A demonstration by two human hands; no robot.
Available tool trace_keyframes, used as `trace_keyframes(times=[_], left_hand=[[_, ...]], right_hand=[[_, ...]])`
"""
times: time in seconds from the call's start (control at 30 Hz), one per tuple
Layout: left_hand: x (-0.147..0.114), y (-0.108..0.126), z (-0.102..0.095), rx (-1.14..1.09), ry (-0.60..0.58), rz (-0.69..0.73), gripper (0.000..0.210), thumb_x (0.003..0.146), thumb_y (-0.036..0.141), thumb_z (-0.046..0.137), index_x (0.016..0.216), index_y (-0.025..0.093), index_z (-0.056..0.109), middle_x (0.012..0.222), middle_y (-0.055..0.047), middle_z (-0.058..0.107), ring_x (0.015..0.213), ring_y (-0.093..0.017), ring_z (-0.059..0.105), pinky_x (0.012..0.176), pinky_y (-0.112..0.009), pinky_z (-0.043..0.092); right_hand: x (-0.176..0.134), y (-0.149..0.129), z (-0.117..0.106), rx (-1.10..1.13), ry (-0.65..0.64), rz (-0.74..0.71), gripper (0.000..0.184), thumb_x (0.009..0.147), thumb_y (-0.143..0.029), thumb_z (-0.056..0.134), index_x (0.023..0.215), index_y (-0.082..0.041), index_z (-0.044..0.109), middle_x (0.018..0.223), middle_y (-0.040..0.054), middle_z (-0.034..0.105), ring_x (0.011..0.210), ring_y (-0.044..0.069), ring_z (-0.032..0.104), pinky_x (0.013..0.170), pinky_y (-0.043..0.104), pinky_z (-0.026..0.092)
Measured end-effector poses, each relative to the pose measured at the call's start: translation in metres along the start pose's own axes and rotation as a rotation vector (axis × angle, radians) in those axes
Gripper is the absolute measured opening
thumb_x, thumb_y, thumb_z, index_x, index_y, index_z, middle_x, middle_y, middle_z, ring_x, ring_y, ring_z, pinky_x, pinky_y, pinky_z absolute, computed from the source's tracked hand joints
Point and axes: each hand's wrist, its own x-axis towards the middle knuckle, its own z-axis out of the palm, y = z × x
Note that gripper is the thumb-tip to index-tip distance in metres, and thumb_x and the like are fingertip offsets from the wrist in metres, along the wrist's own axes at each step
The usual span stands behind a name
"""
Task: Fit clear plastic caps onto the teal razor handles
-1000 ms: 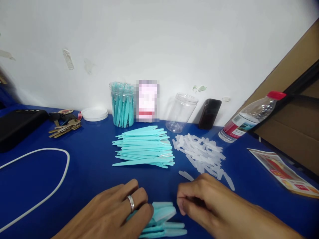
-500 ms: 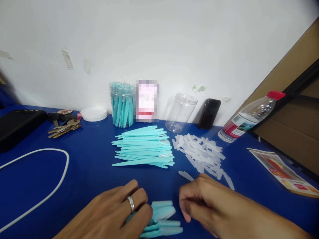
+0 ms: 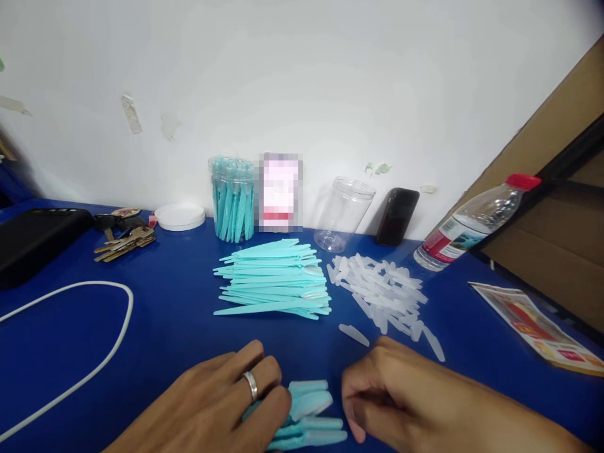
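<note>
Under the curled fingers of my left hand (image 3: 226, 402), which wears a ring, is a small bunch of turquoise eyebrow razors (image 3: 309, 402). Their ends, with clear caps on them, stick out to the right. Just right of those capped ends, my right hand (image 3: 401, 396) is closed, thumb and fingers bent together and pointing down; what is in it, if anything, is hidden. Beyond my hands lies a stack of turquoise eyebrow razors (image 3: 274, 277). Beside the stack is a heap of translucent blade caps (image 3: 377, 283), with one loose cap (image 3: 353, 335) near my right hand.
Against the wall stand a clear jar (image 3: 234, 201) full of razors, a blurred-out upright panel (image 3: 279, 192), a tilted empty jar (image 3: 342, 214) and a phone (image 3: 397, 217). A water bottle (image 3: 476, 220) leans at right. A white lid (image 3: 180, 216), keys (image 3: 127, 242) and cable (image 3: 127, 314) lie left.
My right hand has dropped slightly towards me, uncovering more of the loose cap. My left hand keeps its hold on the razors. The whole view has shifted a little.
</note>
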Motion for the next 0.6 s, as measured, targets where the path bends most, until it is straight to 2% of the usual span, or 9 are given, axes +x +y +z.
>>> trace_keyframes(times=[0.17,0.27,0.43,0.5,0.6], left_hand=[[-0.0023,-0.0002,0.0021,-0.004,-0.018,-0.018,0.018,0.11,0.032,0.042,0.11,0.027,0.06,0.093,0.001,0.073,0.081,-0.02,0.068,0.073,-0.032,0.051],[-0.0026,0.0004,0.0019,-0.011,-0.017,-0.021,0.021,0.111,0.032,0.039,0.111,0.027,0.06,0.092,0.001,0.073,0.083,-0.021,0.069,0.074,-0.032,0.051],[-0.0026,0.0024,0.0021,-0.011,-0.016,-0.029,0.03,0.113,0.032,0.031,0.109,0.027,0.06,0.094,0.001,0.074,0.086,-0.021,0.069,0.075,-0.034,0.051],[-0.0019,0.0022,0.0019,-0.013,-0.014,-0.032,0.03,0.113,0.033,0.031,0.108,0.028,0.06,0.093,0.001,0.073,0.085,-0.022,0.068,0.072,-0.034,0.049],[0.0007,0.0011,0.0003,-0.019,-0.013,-0.028,0.032,0.114,0.032,0.03,0.109,0.027,0.06,0.094,0.001,0.074,0.084,-0.021,0.068,0.072,-0.034,0.047]], right_hand=[[-0.0001,-0.0037,-0.0009,0.0,0.007,-0.114,0.029,0.092,-0.009,0.057,0.084,-0.026,0.079,0.079,-0.0028,0.071,0.077,0.014,0.066,0.07,0.021,0.049],[0.0004,-0.0003,-0.0005,-0.003,0.038,-0.06,0.026,0.096,-0.016,0.055,0.087,-0.027,0.077,0.081,-0.0022,0.067,0.075,0.015,0.063,0.069,0.023,0.05],[0.0015,0.0046,0.005,0.122,0.017,0.025,0.025,0.1,-0.02,0.052,0.097,-0.028,0.075,0.077,-0.005,0.053,0.052,0.008,0.052,0.052,0.021,0.045],[0.0026,0.0048,0.0043,0.151,0.025,0.016,0.024,0.1,-0.02,0.052,0.096,-0.028,0.074,0.074,-0.0056,0.051,0.052,0.008,0.052,0.051,0.02,0.043],[0.0055,0.006,-0.0019,0.101,0.048,-0.048,0.026,0.1,-0.02,0.049,0.086,-0.023,0.071,0.066,-0.0057,0.052,0.056,0.01,0.053,0.055,0.022,0.042]])
